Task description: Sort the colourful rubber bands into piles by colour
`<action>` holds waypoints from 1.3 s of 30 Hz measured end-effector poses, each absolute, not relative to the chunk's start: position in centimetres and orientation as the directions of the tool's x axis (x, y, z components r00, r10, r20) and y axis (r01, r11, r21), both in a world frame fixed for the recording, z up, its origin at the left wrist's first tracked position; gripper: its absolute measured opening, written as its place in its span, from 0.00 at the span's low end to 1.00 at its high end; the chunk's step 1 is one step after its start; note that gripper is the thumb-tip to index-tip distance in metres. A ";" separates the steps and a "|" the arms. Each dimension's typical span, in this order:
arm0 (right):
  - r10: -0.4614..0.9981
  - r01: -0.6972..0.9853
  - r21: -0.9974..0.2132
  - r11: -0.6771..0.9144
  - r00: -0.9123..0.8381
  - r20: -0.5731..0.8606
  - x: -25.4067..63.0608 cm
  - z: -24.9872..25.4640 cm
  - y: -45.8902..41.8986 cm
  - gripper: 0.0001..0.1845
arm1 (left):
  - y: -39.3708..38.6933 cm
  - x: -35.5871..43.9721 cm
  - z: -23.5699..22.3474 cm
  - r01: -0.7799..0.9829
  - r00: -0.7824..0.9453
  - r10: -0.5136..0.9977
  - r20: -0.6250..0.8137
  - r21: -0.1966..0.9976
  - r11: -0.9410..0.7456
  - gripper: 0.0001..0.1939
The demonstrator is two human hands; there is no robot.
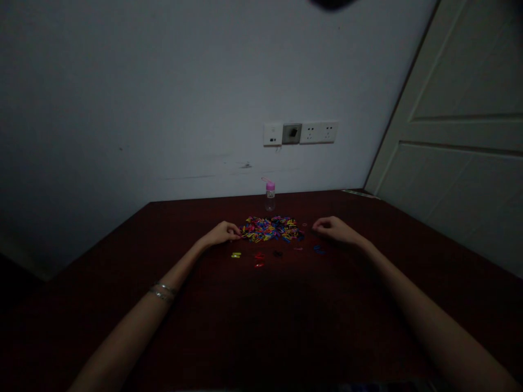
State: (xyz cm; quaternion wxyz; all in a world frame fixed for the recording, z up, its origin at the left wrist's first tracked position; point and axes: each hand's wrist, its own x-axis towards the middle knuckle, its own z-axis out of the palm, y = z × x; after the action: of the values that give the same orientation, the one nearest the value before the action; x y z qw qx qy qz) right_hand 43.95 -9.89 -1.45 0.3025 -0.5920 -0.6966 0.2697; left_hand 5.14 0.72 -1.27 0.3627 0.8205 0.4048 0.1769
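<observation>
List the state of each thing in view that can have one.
Left hand: fingers bent
Right hand: fingers curled
Colourful pile: loosely heaped
Yellow pieces: outside pile
Red pieces: outside pile
Black pieces: outside pile
Blue pieces: outside pile
Bottle: upright, capped
Twin white sockets: unplugged

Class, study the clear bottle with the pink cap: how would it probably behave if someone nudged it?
The clear bottle is probably light, being small and see-through with no contents I can make out. A push near its pink cap might tip it, since it stands taller than wide. Once over, it could roll, as its sides look rounded.
</observation>
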 end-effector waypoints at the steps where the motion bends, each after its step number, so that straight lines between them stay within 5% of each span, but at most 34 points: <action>1: 0.988 0.664 -0.731 0.155 -0.116 0.105 43.9 -1.5 -9.9 0.15 | 0.9 5.2 -1.2 0.527 0.625 0.780 -0.015 0.745 -0.408 0.12; 19: 0.981 0.714 -0.672 0.195 -0.143 0.133 43.2 -1.0 -10.3 0.15 | 1.5 4.2 -0.6 0.552 0.655 0.744 -0.133 0.757 -0.351 0.09; 29: 0.983 0.711 -0.679 0.182 -0.122 0.136 43.3 -1.2 -10.2 0.15 | 0.4 6.1 1.4 0.556 0.521 0.823 0.227 0.641 -0.529 0.08; 39: 0.980 0.735 -0.648 0.200 -0.146 0.137 43.2 -1.2 -10.1 0.14 | -6.8 16.9 0.2 0.386 0.773 0.611 0.173 0.635 -0.669 0.07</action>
State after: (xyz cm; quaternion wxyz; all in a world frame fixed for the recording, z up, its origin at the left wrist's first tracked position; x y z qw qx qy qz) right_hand 43.20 -10.10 -1.22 0.2760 -0.5924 -0.7237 0.2216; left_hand 16.87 -6.79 0.16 0.2964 0.8936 0.2788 0.1895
